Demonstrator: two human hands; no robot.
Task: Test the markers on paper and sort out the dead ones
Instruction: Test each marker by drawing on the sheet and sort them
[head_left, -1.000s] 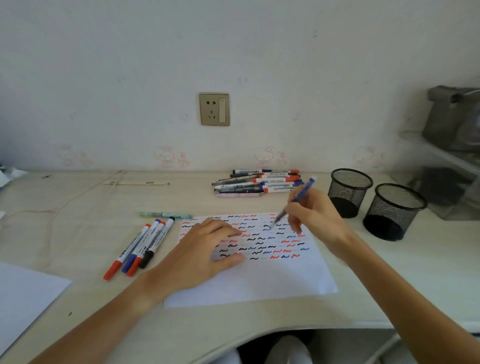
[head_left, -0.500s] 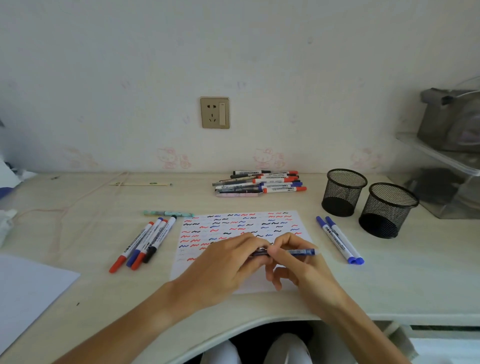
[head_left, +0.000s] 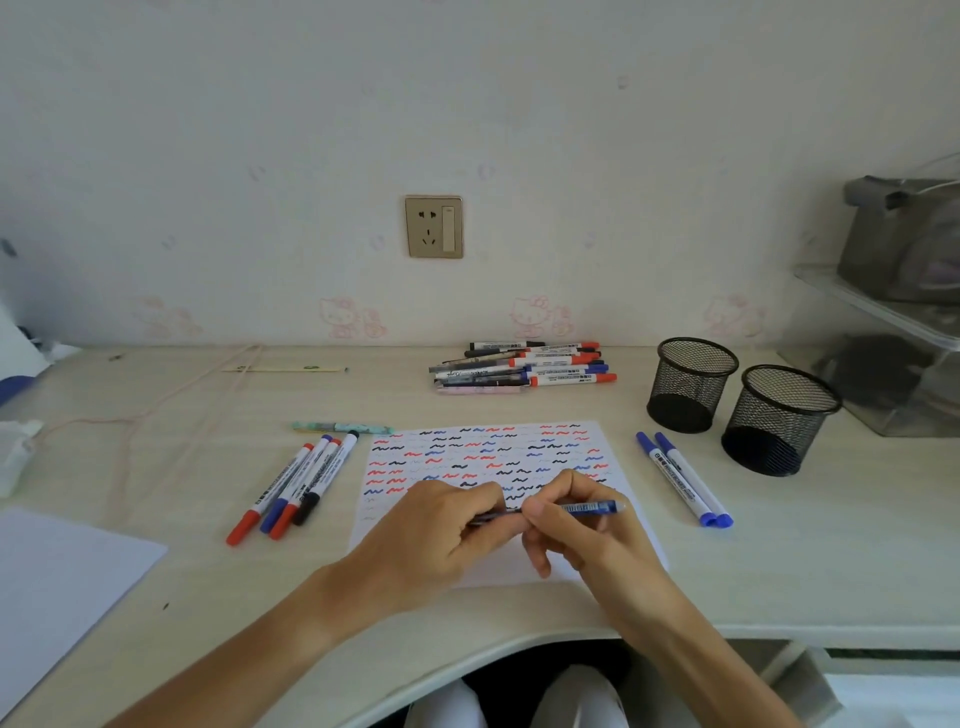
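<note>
While both hands meet low over the test sheet (head_left: 498, 457), they share one blue marker (head_left: 587, 507) held level, its blue end pointing toward three o'clock. The right hand (head_left: 582, 525) has its fingers curled round the barrel near the middle; the left hand (head_left: 441, 530) pinches the other end, and whether that end is a cap going on or coming off cannot be told. This looks like the capping or uncapping step between tests. The sheet, crowded with red, blue and black squiggles in its upper half, lies flat on the desk (head_left: 779, 571) under the hands. At nine o'clock from the hands four markers with red, blue and black caps (head_left: 296, 488) lie side by side, touching, and a pale green pen (head_left: 343, 427) lies just beyond them. At three o'clock two blue markers (head_left: 685, 480) lie together, near two black mesh cups (head_left: 743, 405) at two o'clock. At twelve o'clock, by the wall, a loose pile of markers (head_left: 524, 366) waits. The next move likely calls for a firm push or pull along the barrel's line, then either a stroke on a bare patch of paper or laying the marker with the proper group.
</note>
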